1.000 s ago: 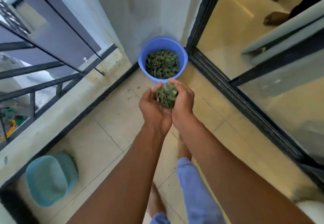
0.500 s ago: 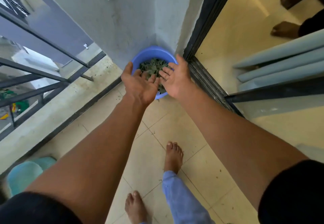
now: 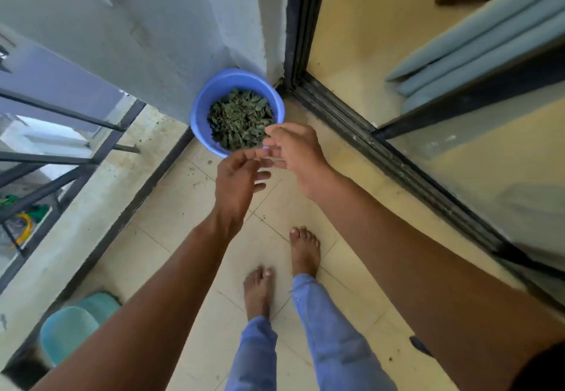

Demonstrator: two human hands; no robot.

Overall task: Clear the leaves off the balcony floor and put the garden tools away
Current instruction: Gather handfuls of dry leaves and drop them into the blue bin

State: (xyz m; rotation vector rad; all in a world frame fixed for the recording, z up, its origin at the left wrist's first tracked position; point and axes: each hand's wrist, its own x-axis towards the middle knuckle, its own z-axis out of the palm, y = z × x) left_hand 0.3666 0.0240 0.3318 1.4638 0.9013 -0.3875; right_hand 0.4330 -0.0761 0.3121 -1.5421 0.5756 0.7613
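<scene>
Two bare hands hang just in front of a round blue plastic bucket (image 3: 201, 109), and both are empty. Half a second ago they were spread over the bucket's mouth, palms up, with the last leaves sliding off them; a second ago they were cupped together round a clump of leaves. Now the left hand (image 3: 235, 179) has drawn back and lower, its fingers loose and slightly spread, holding nothing. The right hand (image 3: 295, 153) sits beside it with relaxed fingers pointing left, its fingertips close to the left hand's, also holding nothing. Both are blurred by motion.

The dry green leaves (image 3: 240, 123) lie heaped inside the bucket, which stands in the corner where the pale grey-blue plastered wall (image 3: 159, 30) meets the black sliding-door frame (image 3: 301, 23). The view has tipped downward since the previous frame, so both bare feet now show on the floor.

The balcony floor (image 3: 171, 219) is cream square tile with thin grout lines and a few dark specks of debris. A low concrete kerb (image 3: 76, 213) with a black metal railing (image 3: 61, 176) runs along the left. A teal plastic bin (image 3: 68, 329) stands at the lower left. Through the door, a yellowish indoor floor and pale blue curtain folds (image 3: 477, 33) are visible.
</scene>
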